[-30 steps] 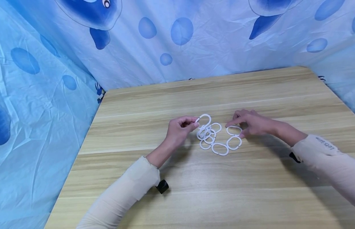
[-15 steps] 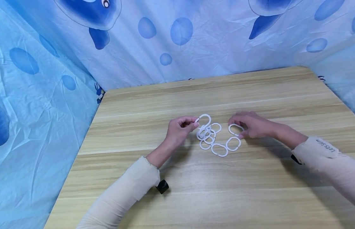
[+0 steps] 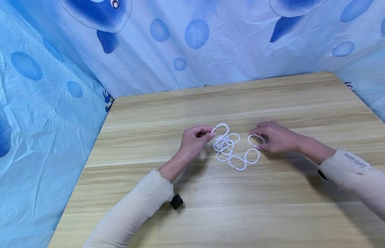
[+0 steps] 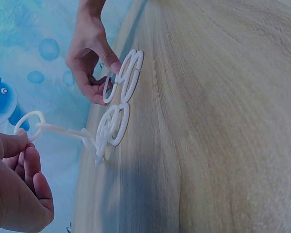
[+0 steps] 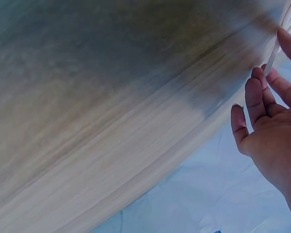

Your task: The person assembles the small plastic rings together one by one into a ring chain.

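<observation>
A chain of white plastic links [image 3: 237, 163] lies on the wooden table, several of its links bunched in a tangled heap [image 3: 223, 144]. My left hand [image 3: 193, 143] pinches the chain's left end link [image 3: 222, 124] between thumb and fingertips. In the left wrist view that end link [image 4: 30, 114] is raised off the table, with a strand slanting down to the heap. At the chain's other end, my right hand [image 3: 274, 137] holds the last link [image 3: 253, 136] between thumb and fingers. The right wrist view catches only the edge of this link [image 5: 271, 59] between thumb and fingertips.
The wooden table [image 3: 242, 213] stretches to all sides of the chain. Blue sea-pattern curtains [image 3: 180, 34] hang behind it and at both sides. Black wrist pieces [image 3: 176, 202] stick out below the sleeves.
My right hand has shifted slightly right and towards me, its link turning with it. The neighbouring links have slid a little towards me. My left hand stays in place.
</observation>
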`<action>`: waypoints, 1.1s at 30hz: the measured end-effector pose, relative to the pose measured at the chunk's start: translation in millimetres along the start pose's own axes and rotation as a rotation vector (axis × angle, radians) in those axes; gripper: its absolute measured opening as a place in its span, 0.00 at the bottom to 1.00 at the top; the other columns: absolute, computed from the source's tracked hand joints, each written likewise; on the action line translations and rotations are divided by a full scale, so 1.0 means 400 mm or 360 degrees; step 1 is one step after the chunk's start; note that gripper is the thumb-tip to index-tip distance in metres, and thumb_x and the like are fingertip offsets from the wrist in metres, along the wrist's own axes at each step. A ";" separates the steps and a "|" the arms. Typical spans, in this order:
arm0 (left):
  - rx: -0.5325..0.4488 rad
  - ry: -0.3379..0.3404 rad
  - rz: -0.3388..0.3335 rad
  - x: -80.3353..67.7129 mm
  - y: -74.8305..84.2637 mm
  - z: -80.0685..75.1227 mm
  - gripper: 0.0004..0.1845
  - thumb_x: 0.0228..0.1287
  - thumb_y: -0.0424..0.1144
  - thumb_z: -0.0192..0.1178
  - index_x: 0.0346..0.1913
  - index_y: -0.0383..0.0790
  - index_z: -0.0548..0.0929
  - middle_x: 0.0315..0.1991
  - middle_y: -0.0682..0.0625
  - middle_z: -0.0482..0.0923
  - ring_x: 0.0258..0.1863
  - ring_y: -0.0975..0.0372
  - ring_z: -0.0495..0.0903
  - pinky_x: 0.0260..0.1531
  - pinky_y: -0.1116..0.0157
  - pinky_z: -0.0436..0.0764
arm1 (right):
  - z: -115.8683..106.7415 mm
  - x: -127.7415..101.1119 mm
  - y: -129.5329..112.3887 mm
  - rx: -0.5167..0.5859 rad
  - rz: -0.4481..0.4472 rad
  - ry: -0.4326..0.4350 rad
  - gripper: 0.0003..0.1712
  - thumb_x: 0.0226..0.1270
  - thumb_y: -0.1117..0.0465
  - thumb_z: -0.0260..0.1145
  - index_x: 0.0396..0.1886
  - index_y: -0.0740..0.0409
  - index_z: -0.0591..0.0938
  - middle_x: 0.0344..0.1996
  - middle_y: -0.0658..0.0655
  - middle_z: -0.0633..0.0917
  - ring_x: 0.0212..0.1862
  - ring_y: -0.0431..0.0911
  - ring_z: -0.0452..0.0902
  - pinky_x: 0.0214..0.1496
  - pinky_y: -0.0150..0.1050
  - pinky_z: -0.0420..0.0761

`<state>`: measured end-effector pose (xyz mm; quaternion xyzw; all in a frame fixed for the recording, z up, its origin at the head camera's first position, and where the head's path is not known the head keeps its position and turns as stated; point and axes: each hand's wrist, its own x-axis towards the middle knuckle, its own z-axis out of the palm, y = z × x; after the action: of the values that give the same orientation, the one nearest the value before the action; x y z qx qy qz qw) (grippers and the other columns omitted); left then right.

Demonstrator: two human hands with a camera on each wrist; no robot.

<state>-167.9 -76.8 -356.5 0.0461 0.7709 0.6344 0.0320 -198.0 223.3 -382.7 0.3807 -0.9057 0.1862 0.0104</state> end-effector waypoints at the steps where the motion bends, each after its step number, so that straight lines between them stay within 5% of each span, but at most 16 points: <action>1: 0.0001 0.0001 0.0001 0.000 0.000 0.000 0.08 0.57 0.33 0.69 0.40 0.35 0.87 0.34 0.48 0.83 0.31 0.65 0.75 0.31 0.75 0.74 | -0.001 -0.001 0.000 -0.0003 0.0006 0.0007 0.26 0.46 0.60 0.77 0.48 0.59 0.83 0.26 0.47 0.72 0.33 0.43 0.67 0.42 0.43 0.61; 16: 0.0039 -0.0011 0.0000 -0.003 0.008 0.000 0.09 0.57 0.34 0.69 0.41 0.36 0.87 0.36 0.48 0.84 0.32 0.65 0.76 0.32 0.73 0.75 | -0.052 0.041 -0.009 0.0079 -0.0033 0.0260 0.22 0.49 0.60 0.76 0.45 0.60 0.84 0.22 0.46 0.70 0.31 0.42 0.67 0.39 0.41 0.60; 33: 0.0014 -0.0039 0.0022 -0.002 0.007 0.006 0.09 0.58 0.33 0.69 0.41 0.36 0.87 0.37 0.48 0.84 0.32 0.66 0.76 0.32 0.74 0.76 | -0.074 0.115 -0.062 0.0189 -0.0234 0.0533 0.24 0.46 0.61 0.77 0.46 0.62 0.84 0.23 0.48 0.74 0.31 0.46 0.69 0.39 0.41 0.64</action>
<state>-166.7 -74.1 -354.4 0.0593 0.7729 0.6307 0.0370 -217.0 186.0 -339.7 0.4097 -0.8484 0.2987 0.1520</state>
